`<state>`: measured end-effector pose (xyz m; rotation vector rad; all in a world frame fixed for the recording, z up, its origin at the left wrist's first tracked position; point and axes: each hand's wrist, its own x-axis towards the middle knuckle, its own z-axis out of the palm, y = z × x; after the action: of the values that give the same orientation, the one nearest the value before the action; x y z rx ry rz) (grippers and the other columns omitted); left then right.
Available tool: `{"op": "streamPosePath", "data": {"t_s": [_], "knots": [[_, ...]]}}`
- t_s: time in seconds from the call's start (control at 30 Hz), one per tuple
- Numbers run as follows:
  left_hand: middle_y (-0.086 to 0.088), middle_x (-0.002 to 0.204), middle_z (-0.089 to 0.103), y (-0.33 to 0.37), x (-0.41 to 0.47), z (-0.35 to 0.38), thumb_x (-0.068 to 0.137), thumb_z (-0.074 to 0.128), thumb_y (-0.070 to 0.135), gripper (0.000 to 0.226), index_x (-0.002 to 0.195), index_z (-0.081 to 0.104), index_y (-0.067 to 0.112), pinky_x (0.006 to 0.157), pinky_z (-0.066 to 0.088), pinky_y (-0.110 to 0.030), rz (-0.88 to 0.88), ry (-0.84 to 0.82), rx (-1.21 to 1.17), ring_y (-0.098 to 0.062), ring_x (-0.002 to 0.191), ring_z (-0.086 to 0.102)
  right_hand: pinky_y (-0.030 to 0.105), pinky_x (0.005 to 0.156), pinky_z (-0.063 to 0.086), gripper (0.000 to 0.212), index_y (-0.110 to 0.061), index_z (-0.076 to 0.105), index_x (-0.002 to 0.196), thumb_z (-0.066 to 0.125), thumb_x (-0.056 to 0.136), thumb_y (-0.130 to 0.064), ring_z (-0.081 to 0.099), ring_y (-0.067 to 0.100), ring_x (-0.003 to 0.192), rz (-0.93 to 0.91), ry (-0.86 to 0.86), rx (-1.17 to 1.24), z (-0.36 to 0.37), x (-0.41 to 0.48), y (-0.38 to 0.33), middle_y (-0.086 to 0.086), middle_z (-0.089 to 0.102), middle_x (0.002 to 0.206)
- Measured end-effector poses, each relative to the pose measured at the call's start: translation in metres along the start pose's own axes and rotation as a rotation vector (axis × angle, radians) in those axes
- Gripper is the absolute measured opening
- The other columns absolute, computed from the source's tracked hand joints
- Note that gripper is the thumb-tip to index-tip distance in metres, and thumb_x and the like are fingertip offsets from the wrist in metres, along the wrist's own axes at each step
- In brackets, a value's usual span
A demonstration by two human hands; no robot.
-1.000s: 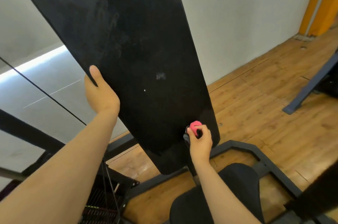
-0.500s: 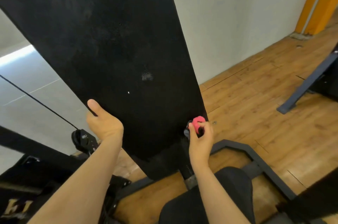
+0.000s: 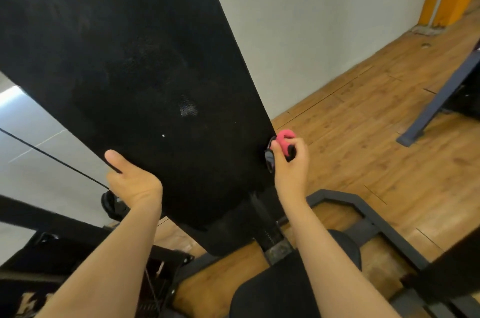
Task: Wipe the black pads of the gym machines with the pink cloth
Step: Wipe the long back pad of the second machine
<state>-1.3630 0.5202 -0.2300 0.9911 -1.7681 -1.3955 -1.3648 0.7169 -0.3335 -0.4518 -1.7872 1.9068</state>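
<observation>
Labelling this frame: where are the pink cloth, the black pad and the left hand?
pink cloth (image 3: 285,141), head view, bunched top
black pad (image 3: 135,65), head view, middle of face
left hand (image 3: 133,182), head view, thumb base

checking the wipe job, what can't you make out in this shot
Head view only:
- top of the pad: cut off by the upper edge
- fingers of the left hand: hidden behind the pad
- most of the cloth: balled inside the right hand
- black item at the right thumb: too dark to identify
</observation>
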Motion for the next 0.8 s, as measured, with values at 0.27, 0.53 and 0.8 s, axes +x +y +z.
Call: {"op": "streamPosePath", "data": {"t_s": [0.27, 0.53, 0.8], "knots": [[-0.005, 0.138, 0.051, 0.001, -0.001, 0.000, 0.099, 0.021, 0.058, 0.066, 0.139, 0.045, 0.010, 0.105, 0.028, -0.027, 0.036, 0.050, 0.047, -0.020, 0.128, 0.046, 0.011, 0.069, 0.036, 0.016, -0.018, 0.054, 0.080, 0.067, 0.088, -0.017, 0.051, 0.006, 0.082, 0.197, -0.036, -0.148, -0.021, -0.058, 0.075, 0.004, 0.056, 0.087], [-0.001, 0.130, 0.053, 0.002, -0.002, 0.001, 0.099, 0.021, 0.059, 0.064, 0.138, 0.044, 0.012, 0.092, 0.026, -0.022, 0.002, 0.022, 0.007, -0.016, 0.119, 0.048, 0.002, 0.076, 0.038, 0.017, -0.025, 0.058, 0.102, 0.064, 0.090, -0.014, 0.049, 0.000, 0.095, 0.050, 0.035, -0.090, -0.033, -0.009, 0.040, -0.010, 0.053, 0.104], [0.007, 0.102, 0.049, -0.005, 0.009, -0.002, 0.098, 0.019, 0.061, 0.064, 0.127, 0.051, 0.013, 0.094, 0.028, -0.026, 0.026, 0.003, 0.024, -0.010, 0.103, 0.046, 0.020, 0.086, 0.042, 0.022, -0.024, 0.061, 0.103, 0.065, 0.088, -0.008, 0.052, 0.007, 0.102, 0.003, 0.046, -0.115, -0.002, -0.059, 0.046, -0.009, 0.056, 0.105]]}}
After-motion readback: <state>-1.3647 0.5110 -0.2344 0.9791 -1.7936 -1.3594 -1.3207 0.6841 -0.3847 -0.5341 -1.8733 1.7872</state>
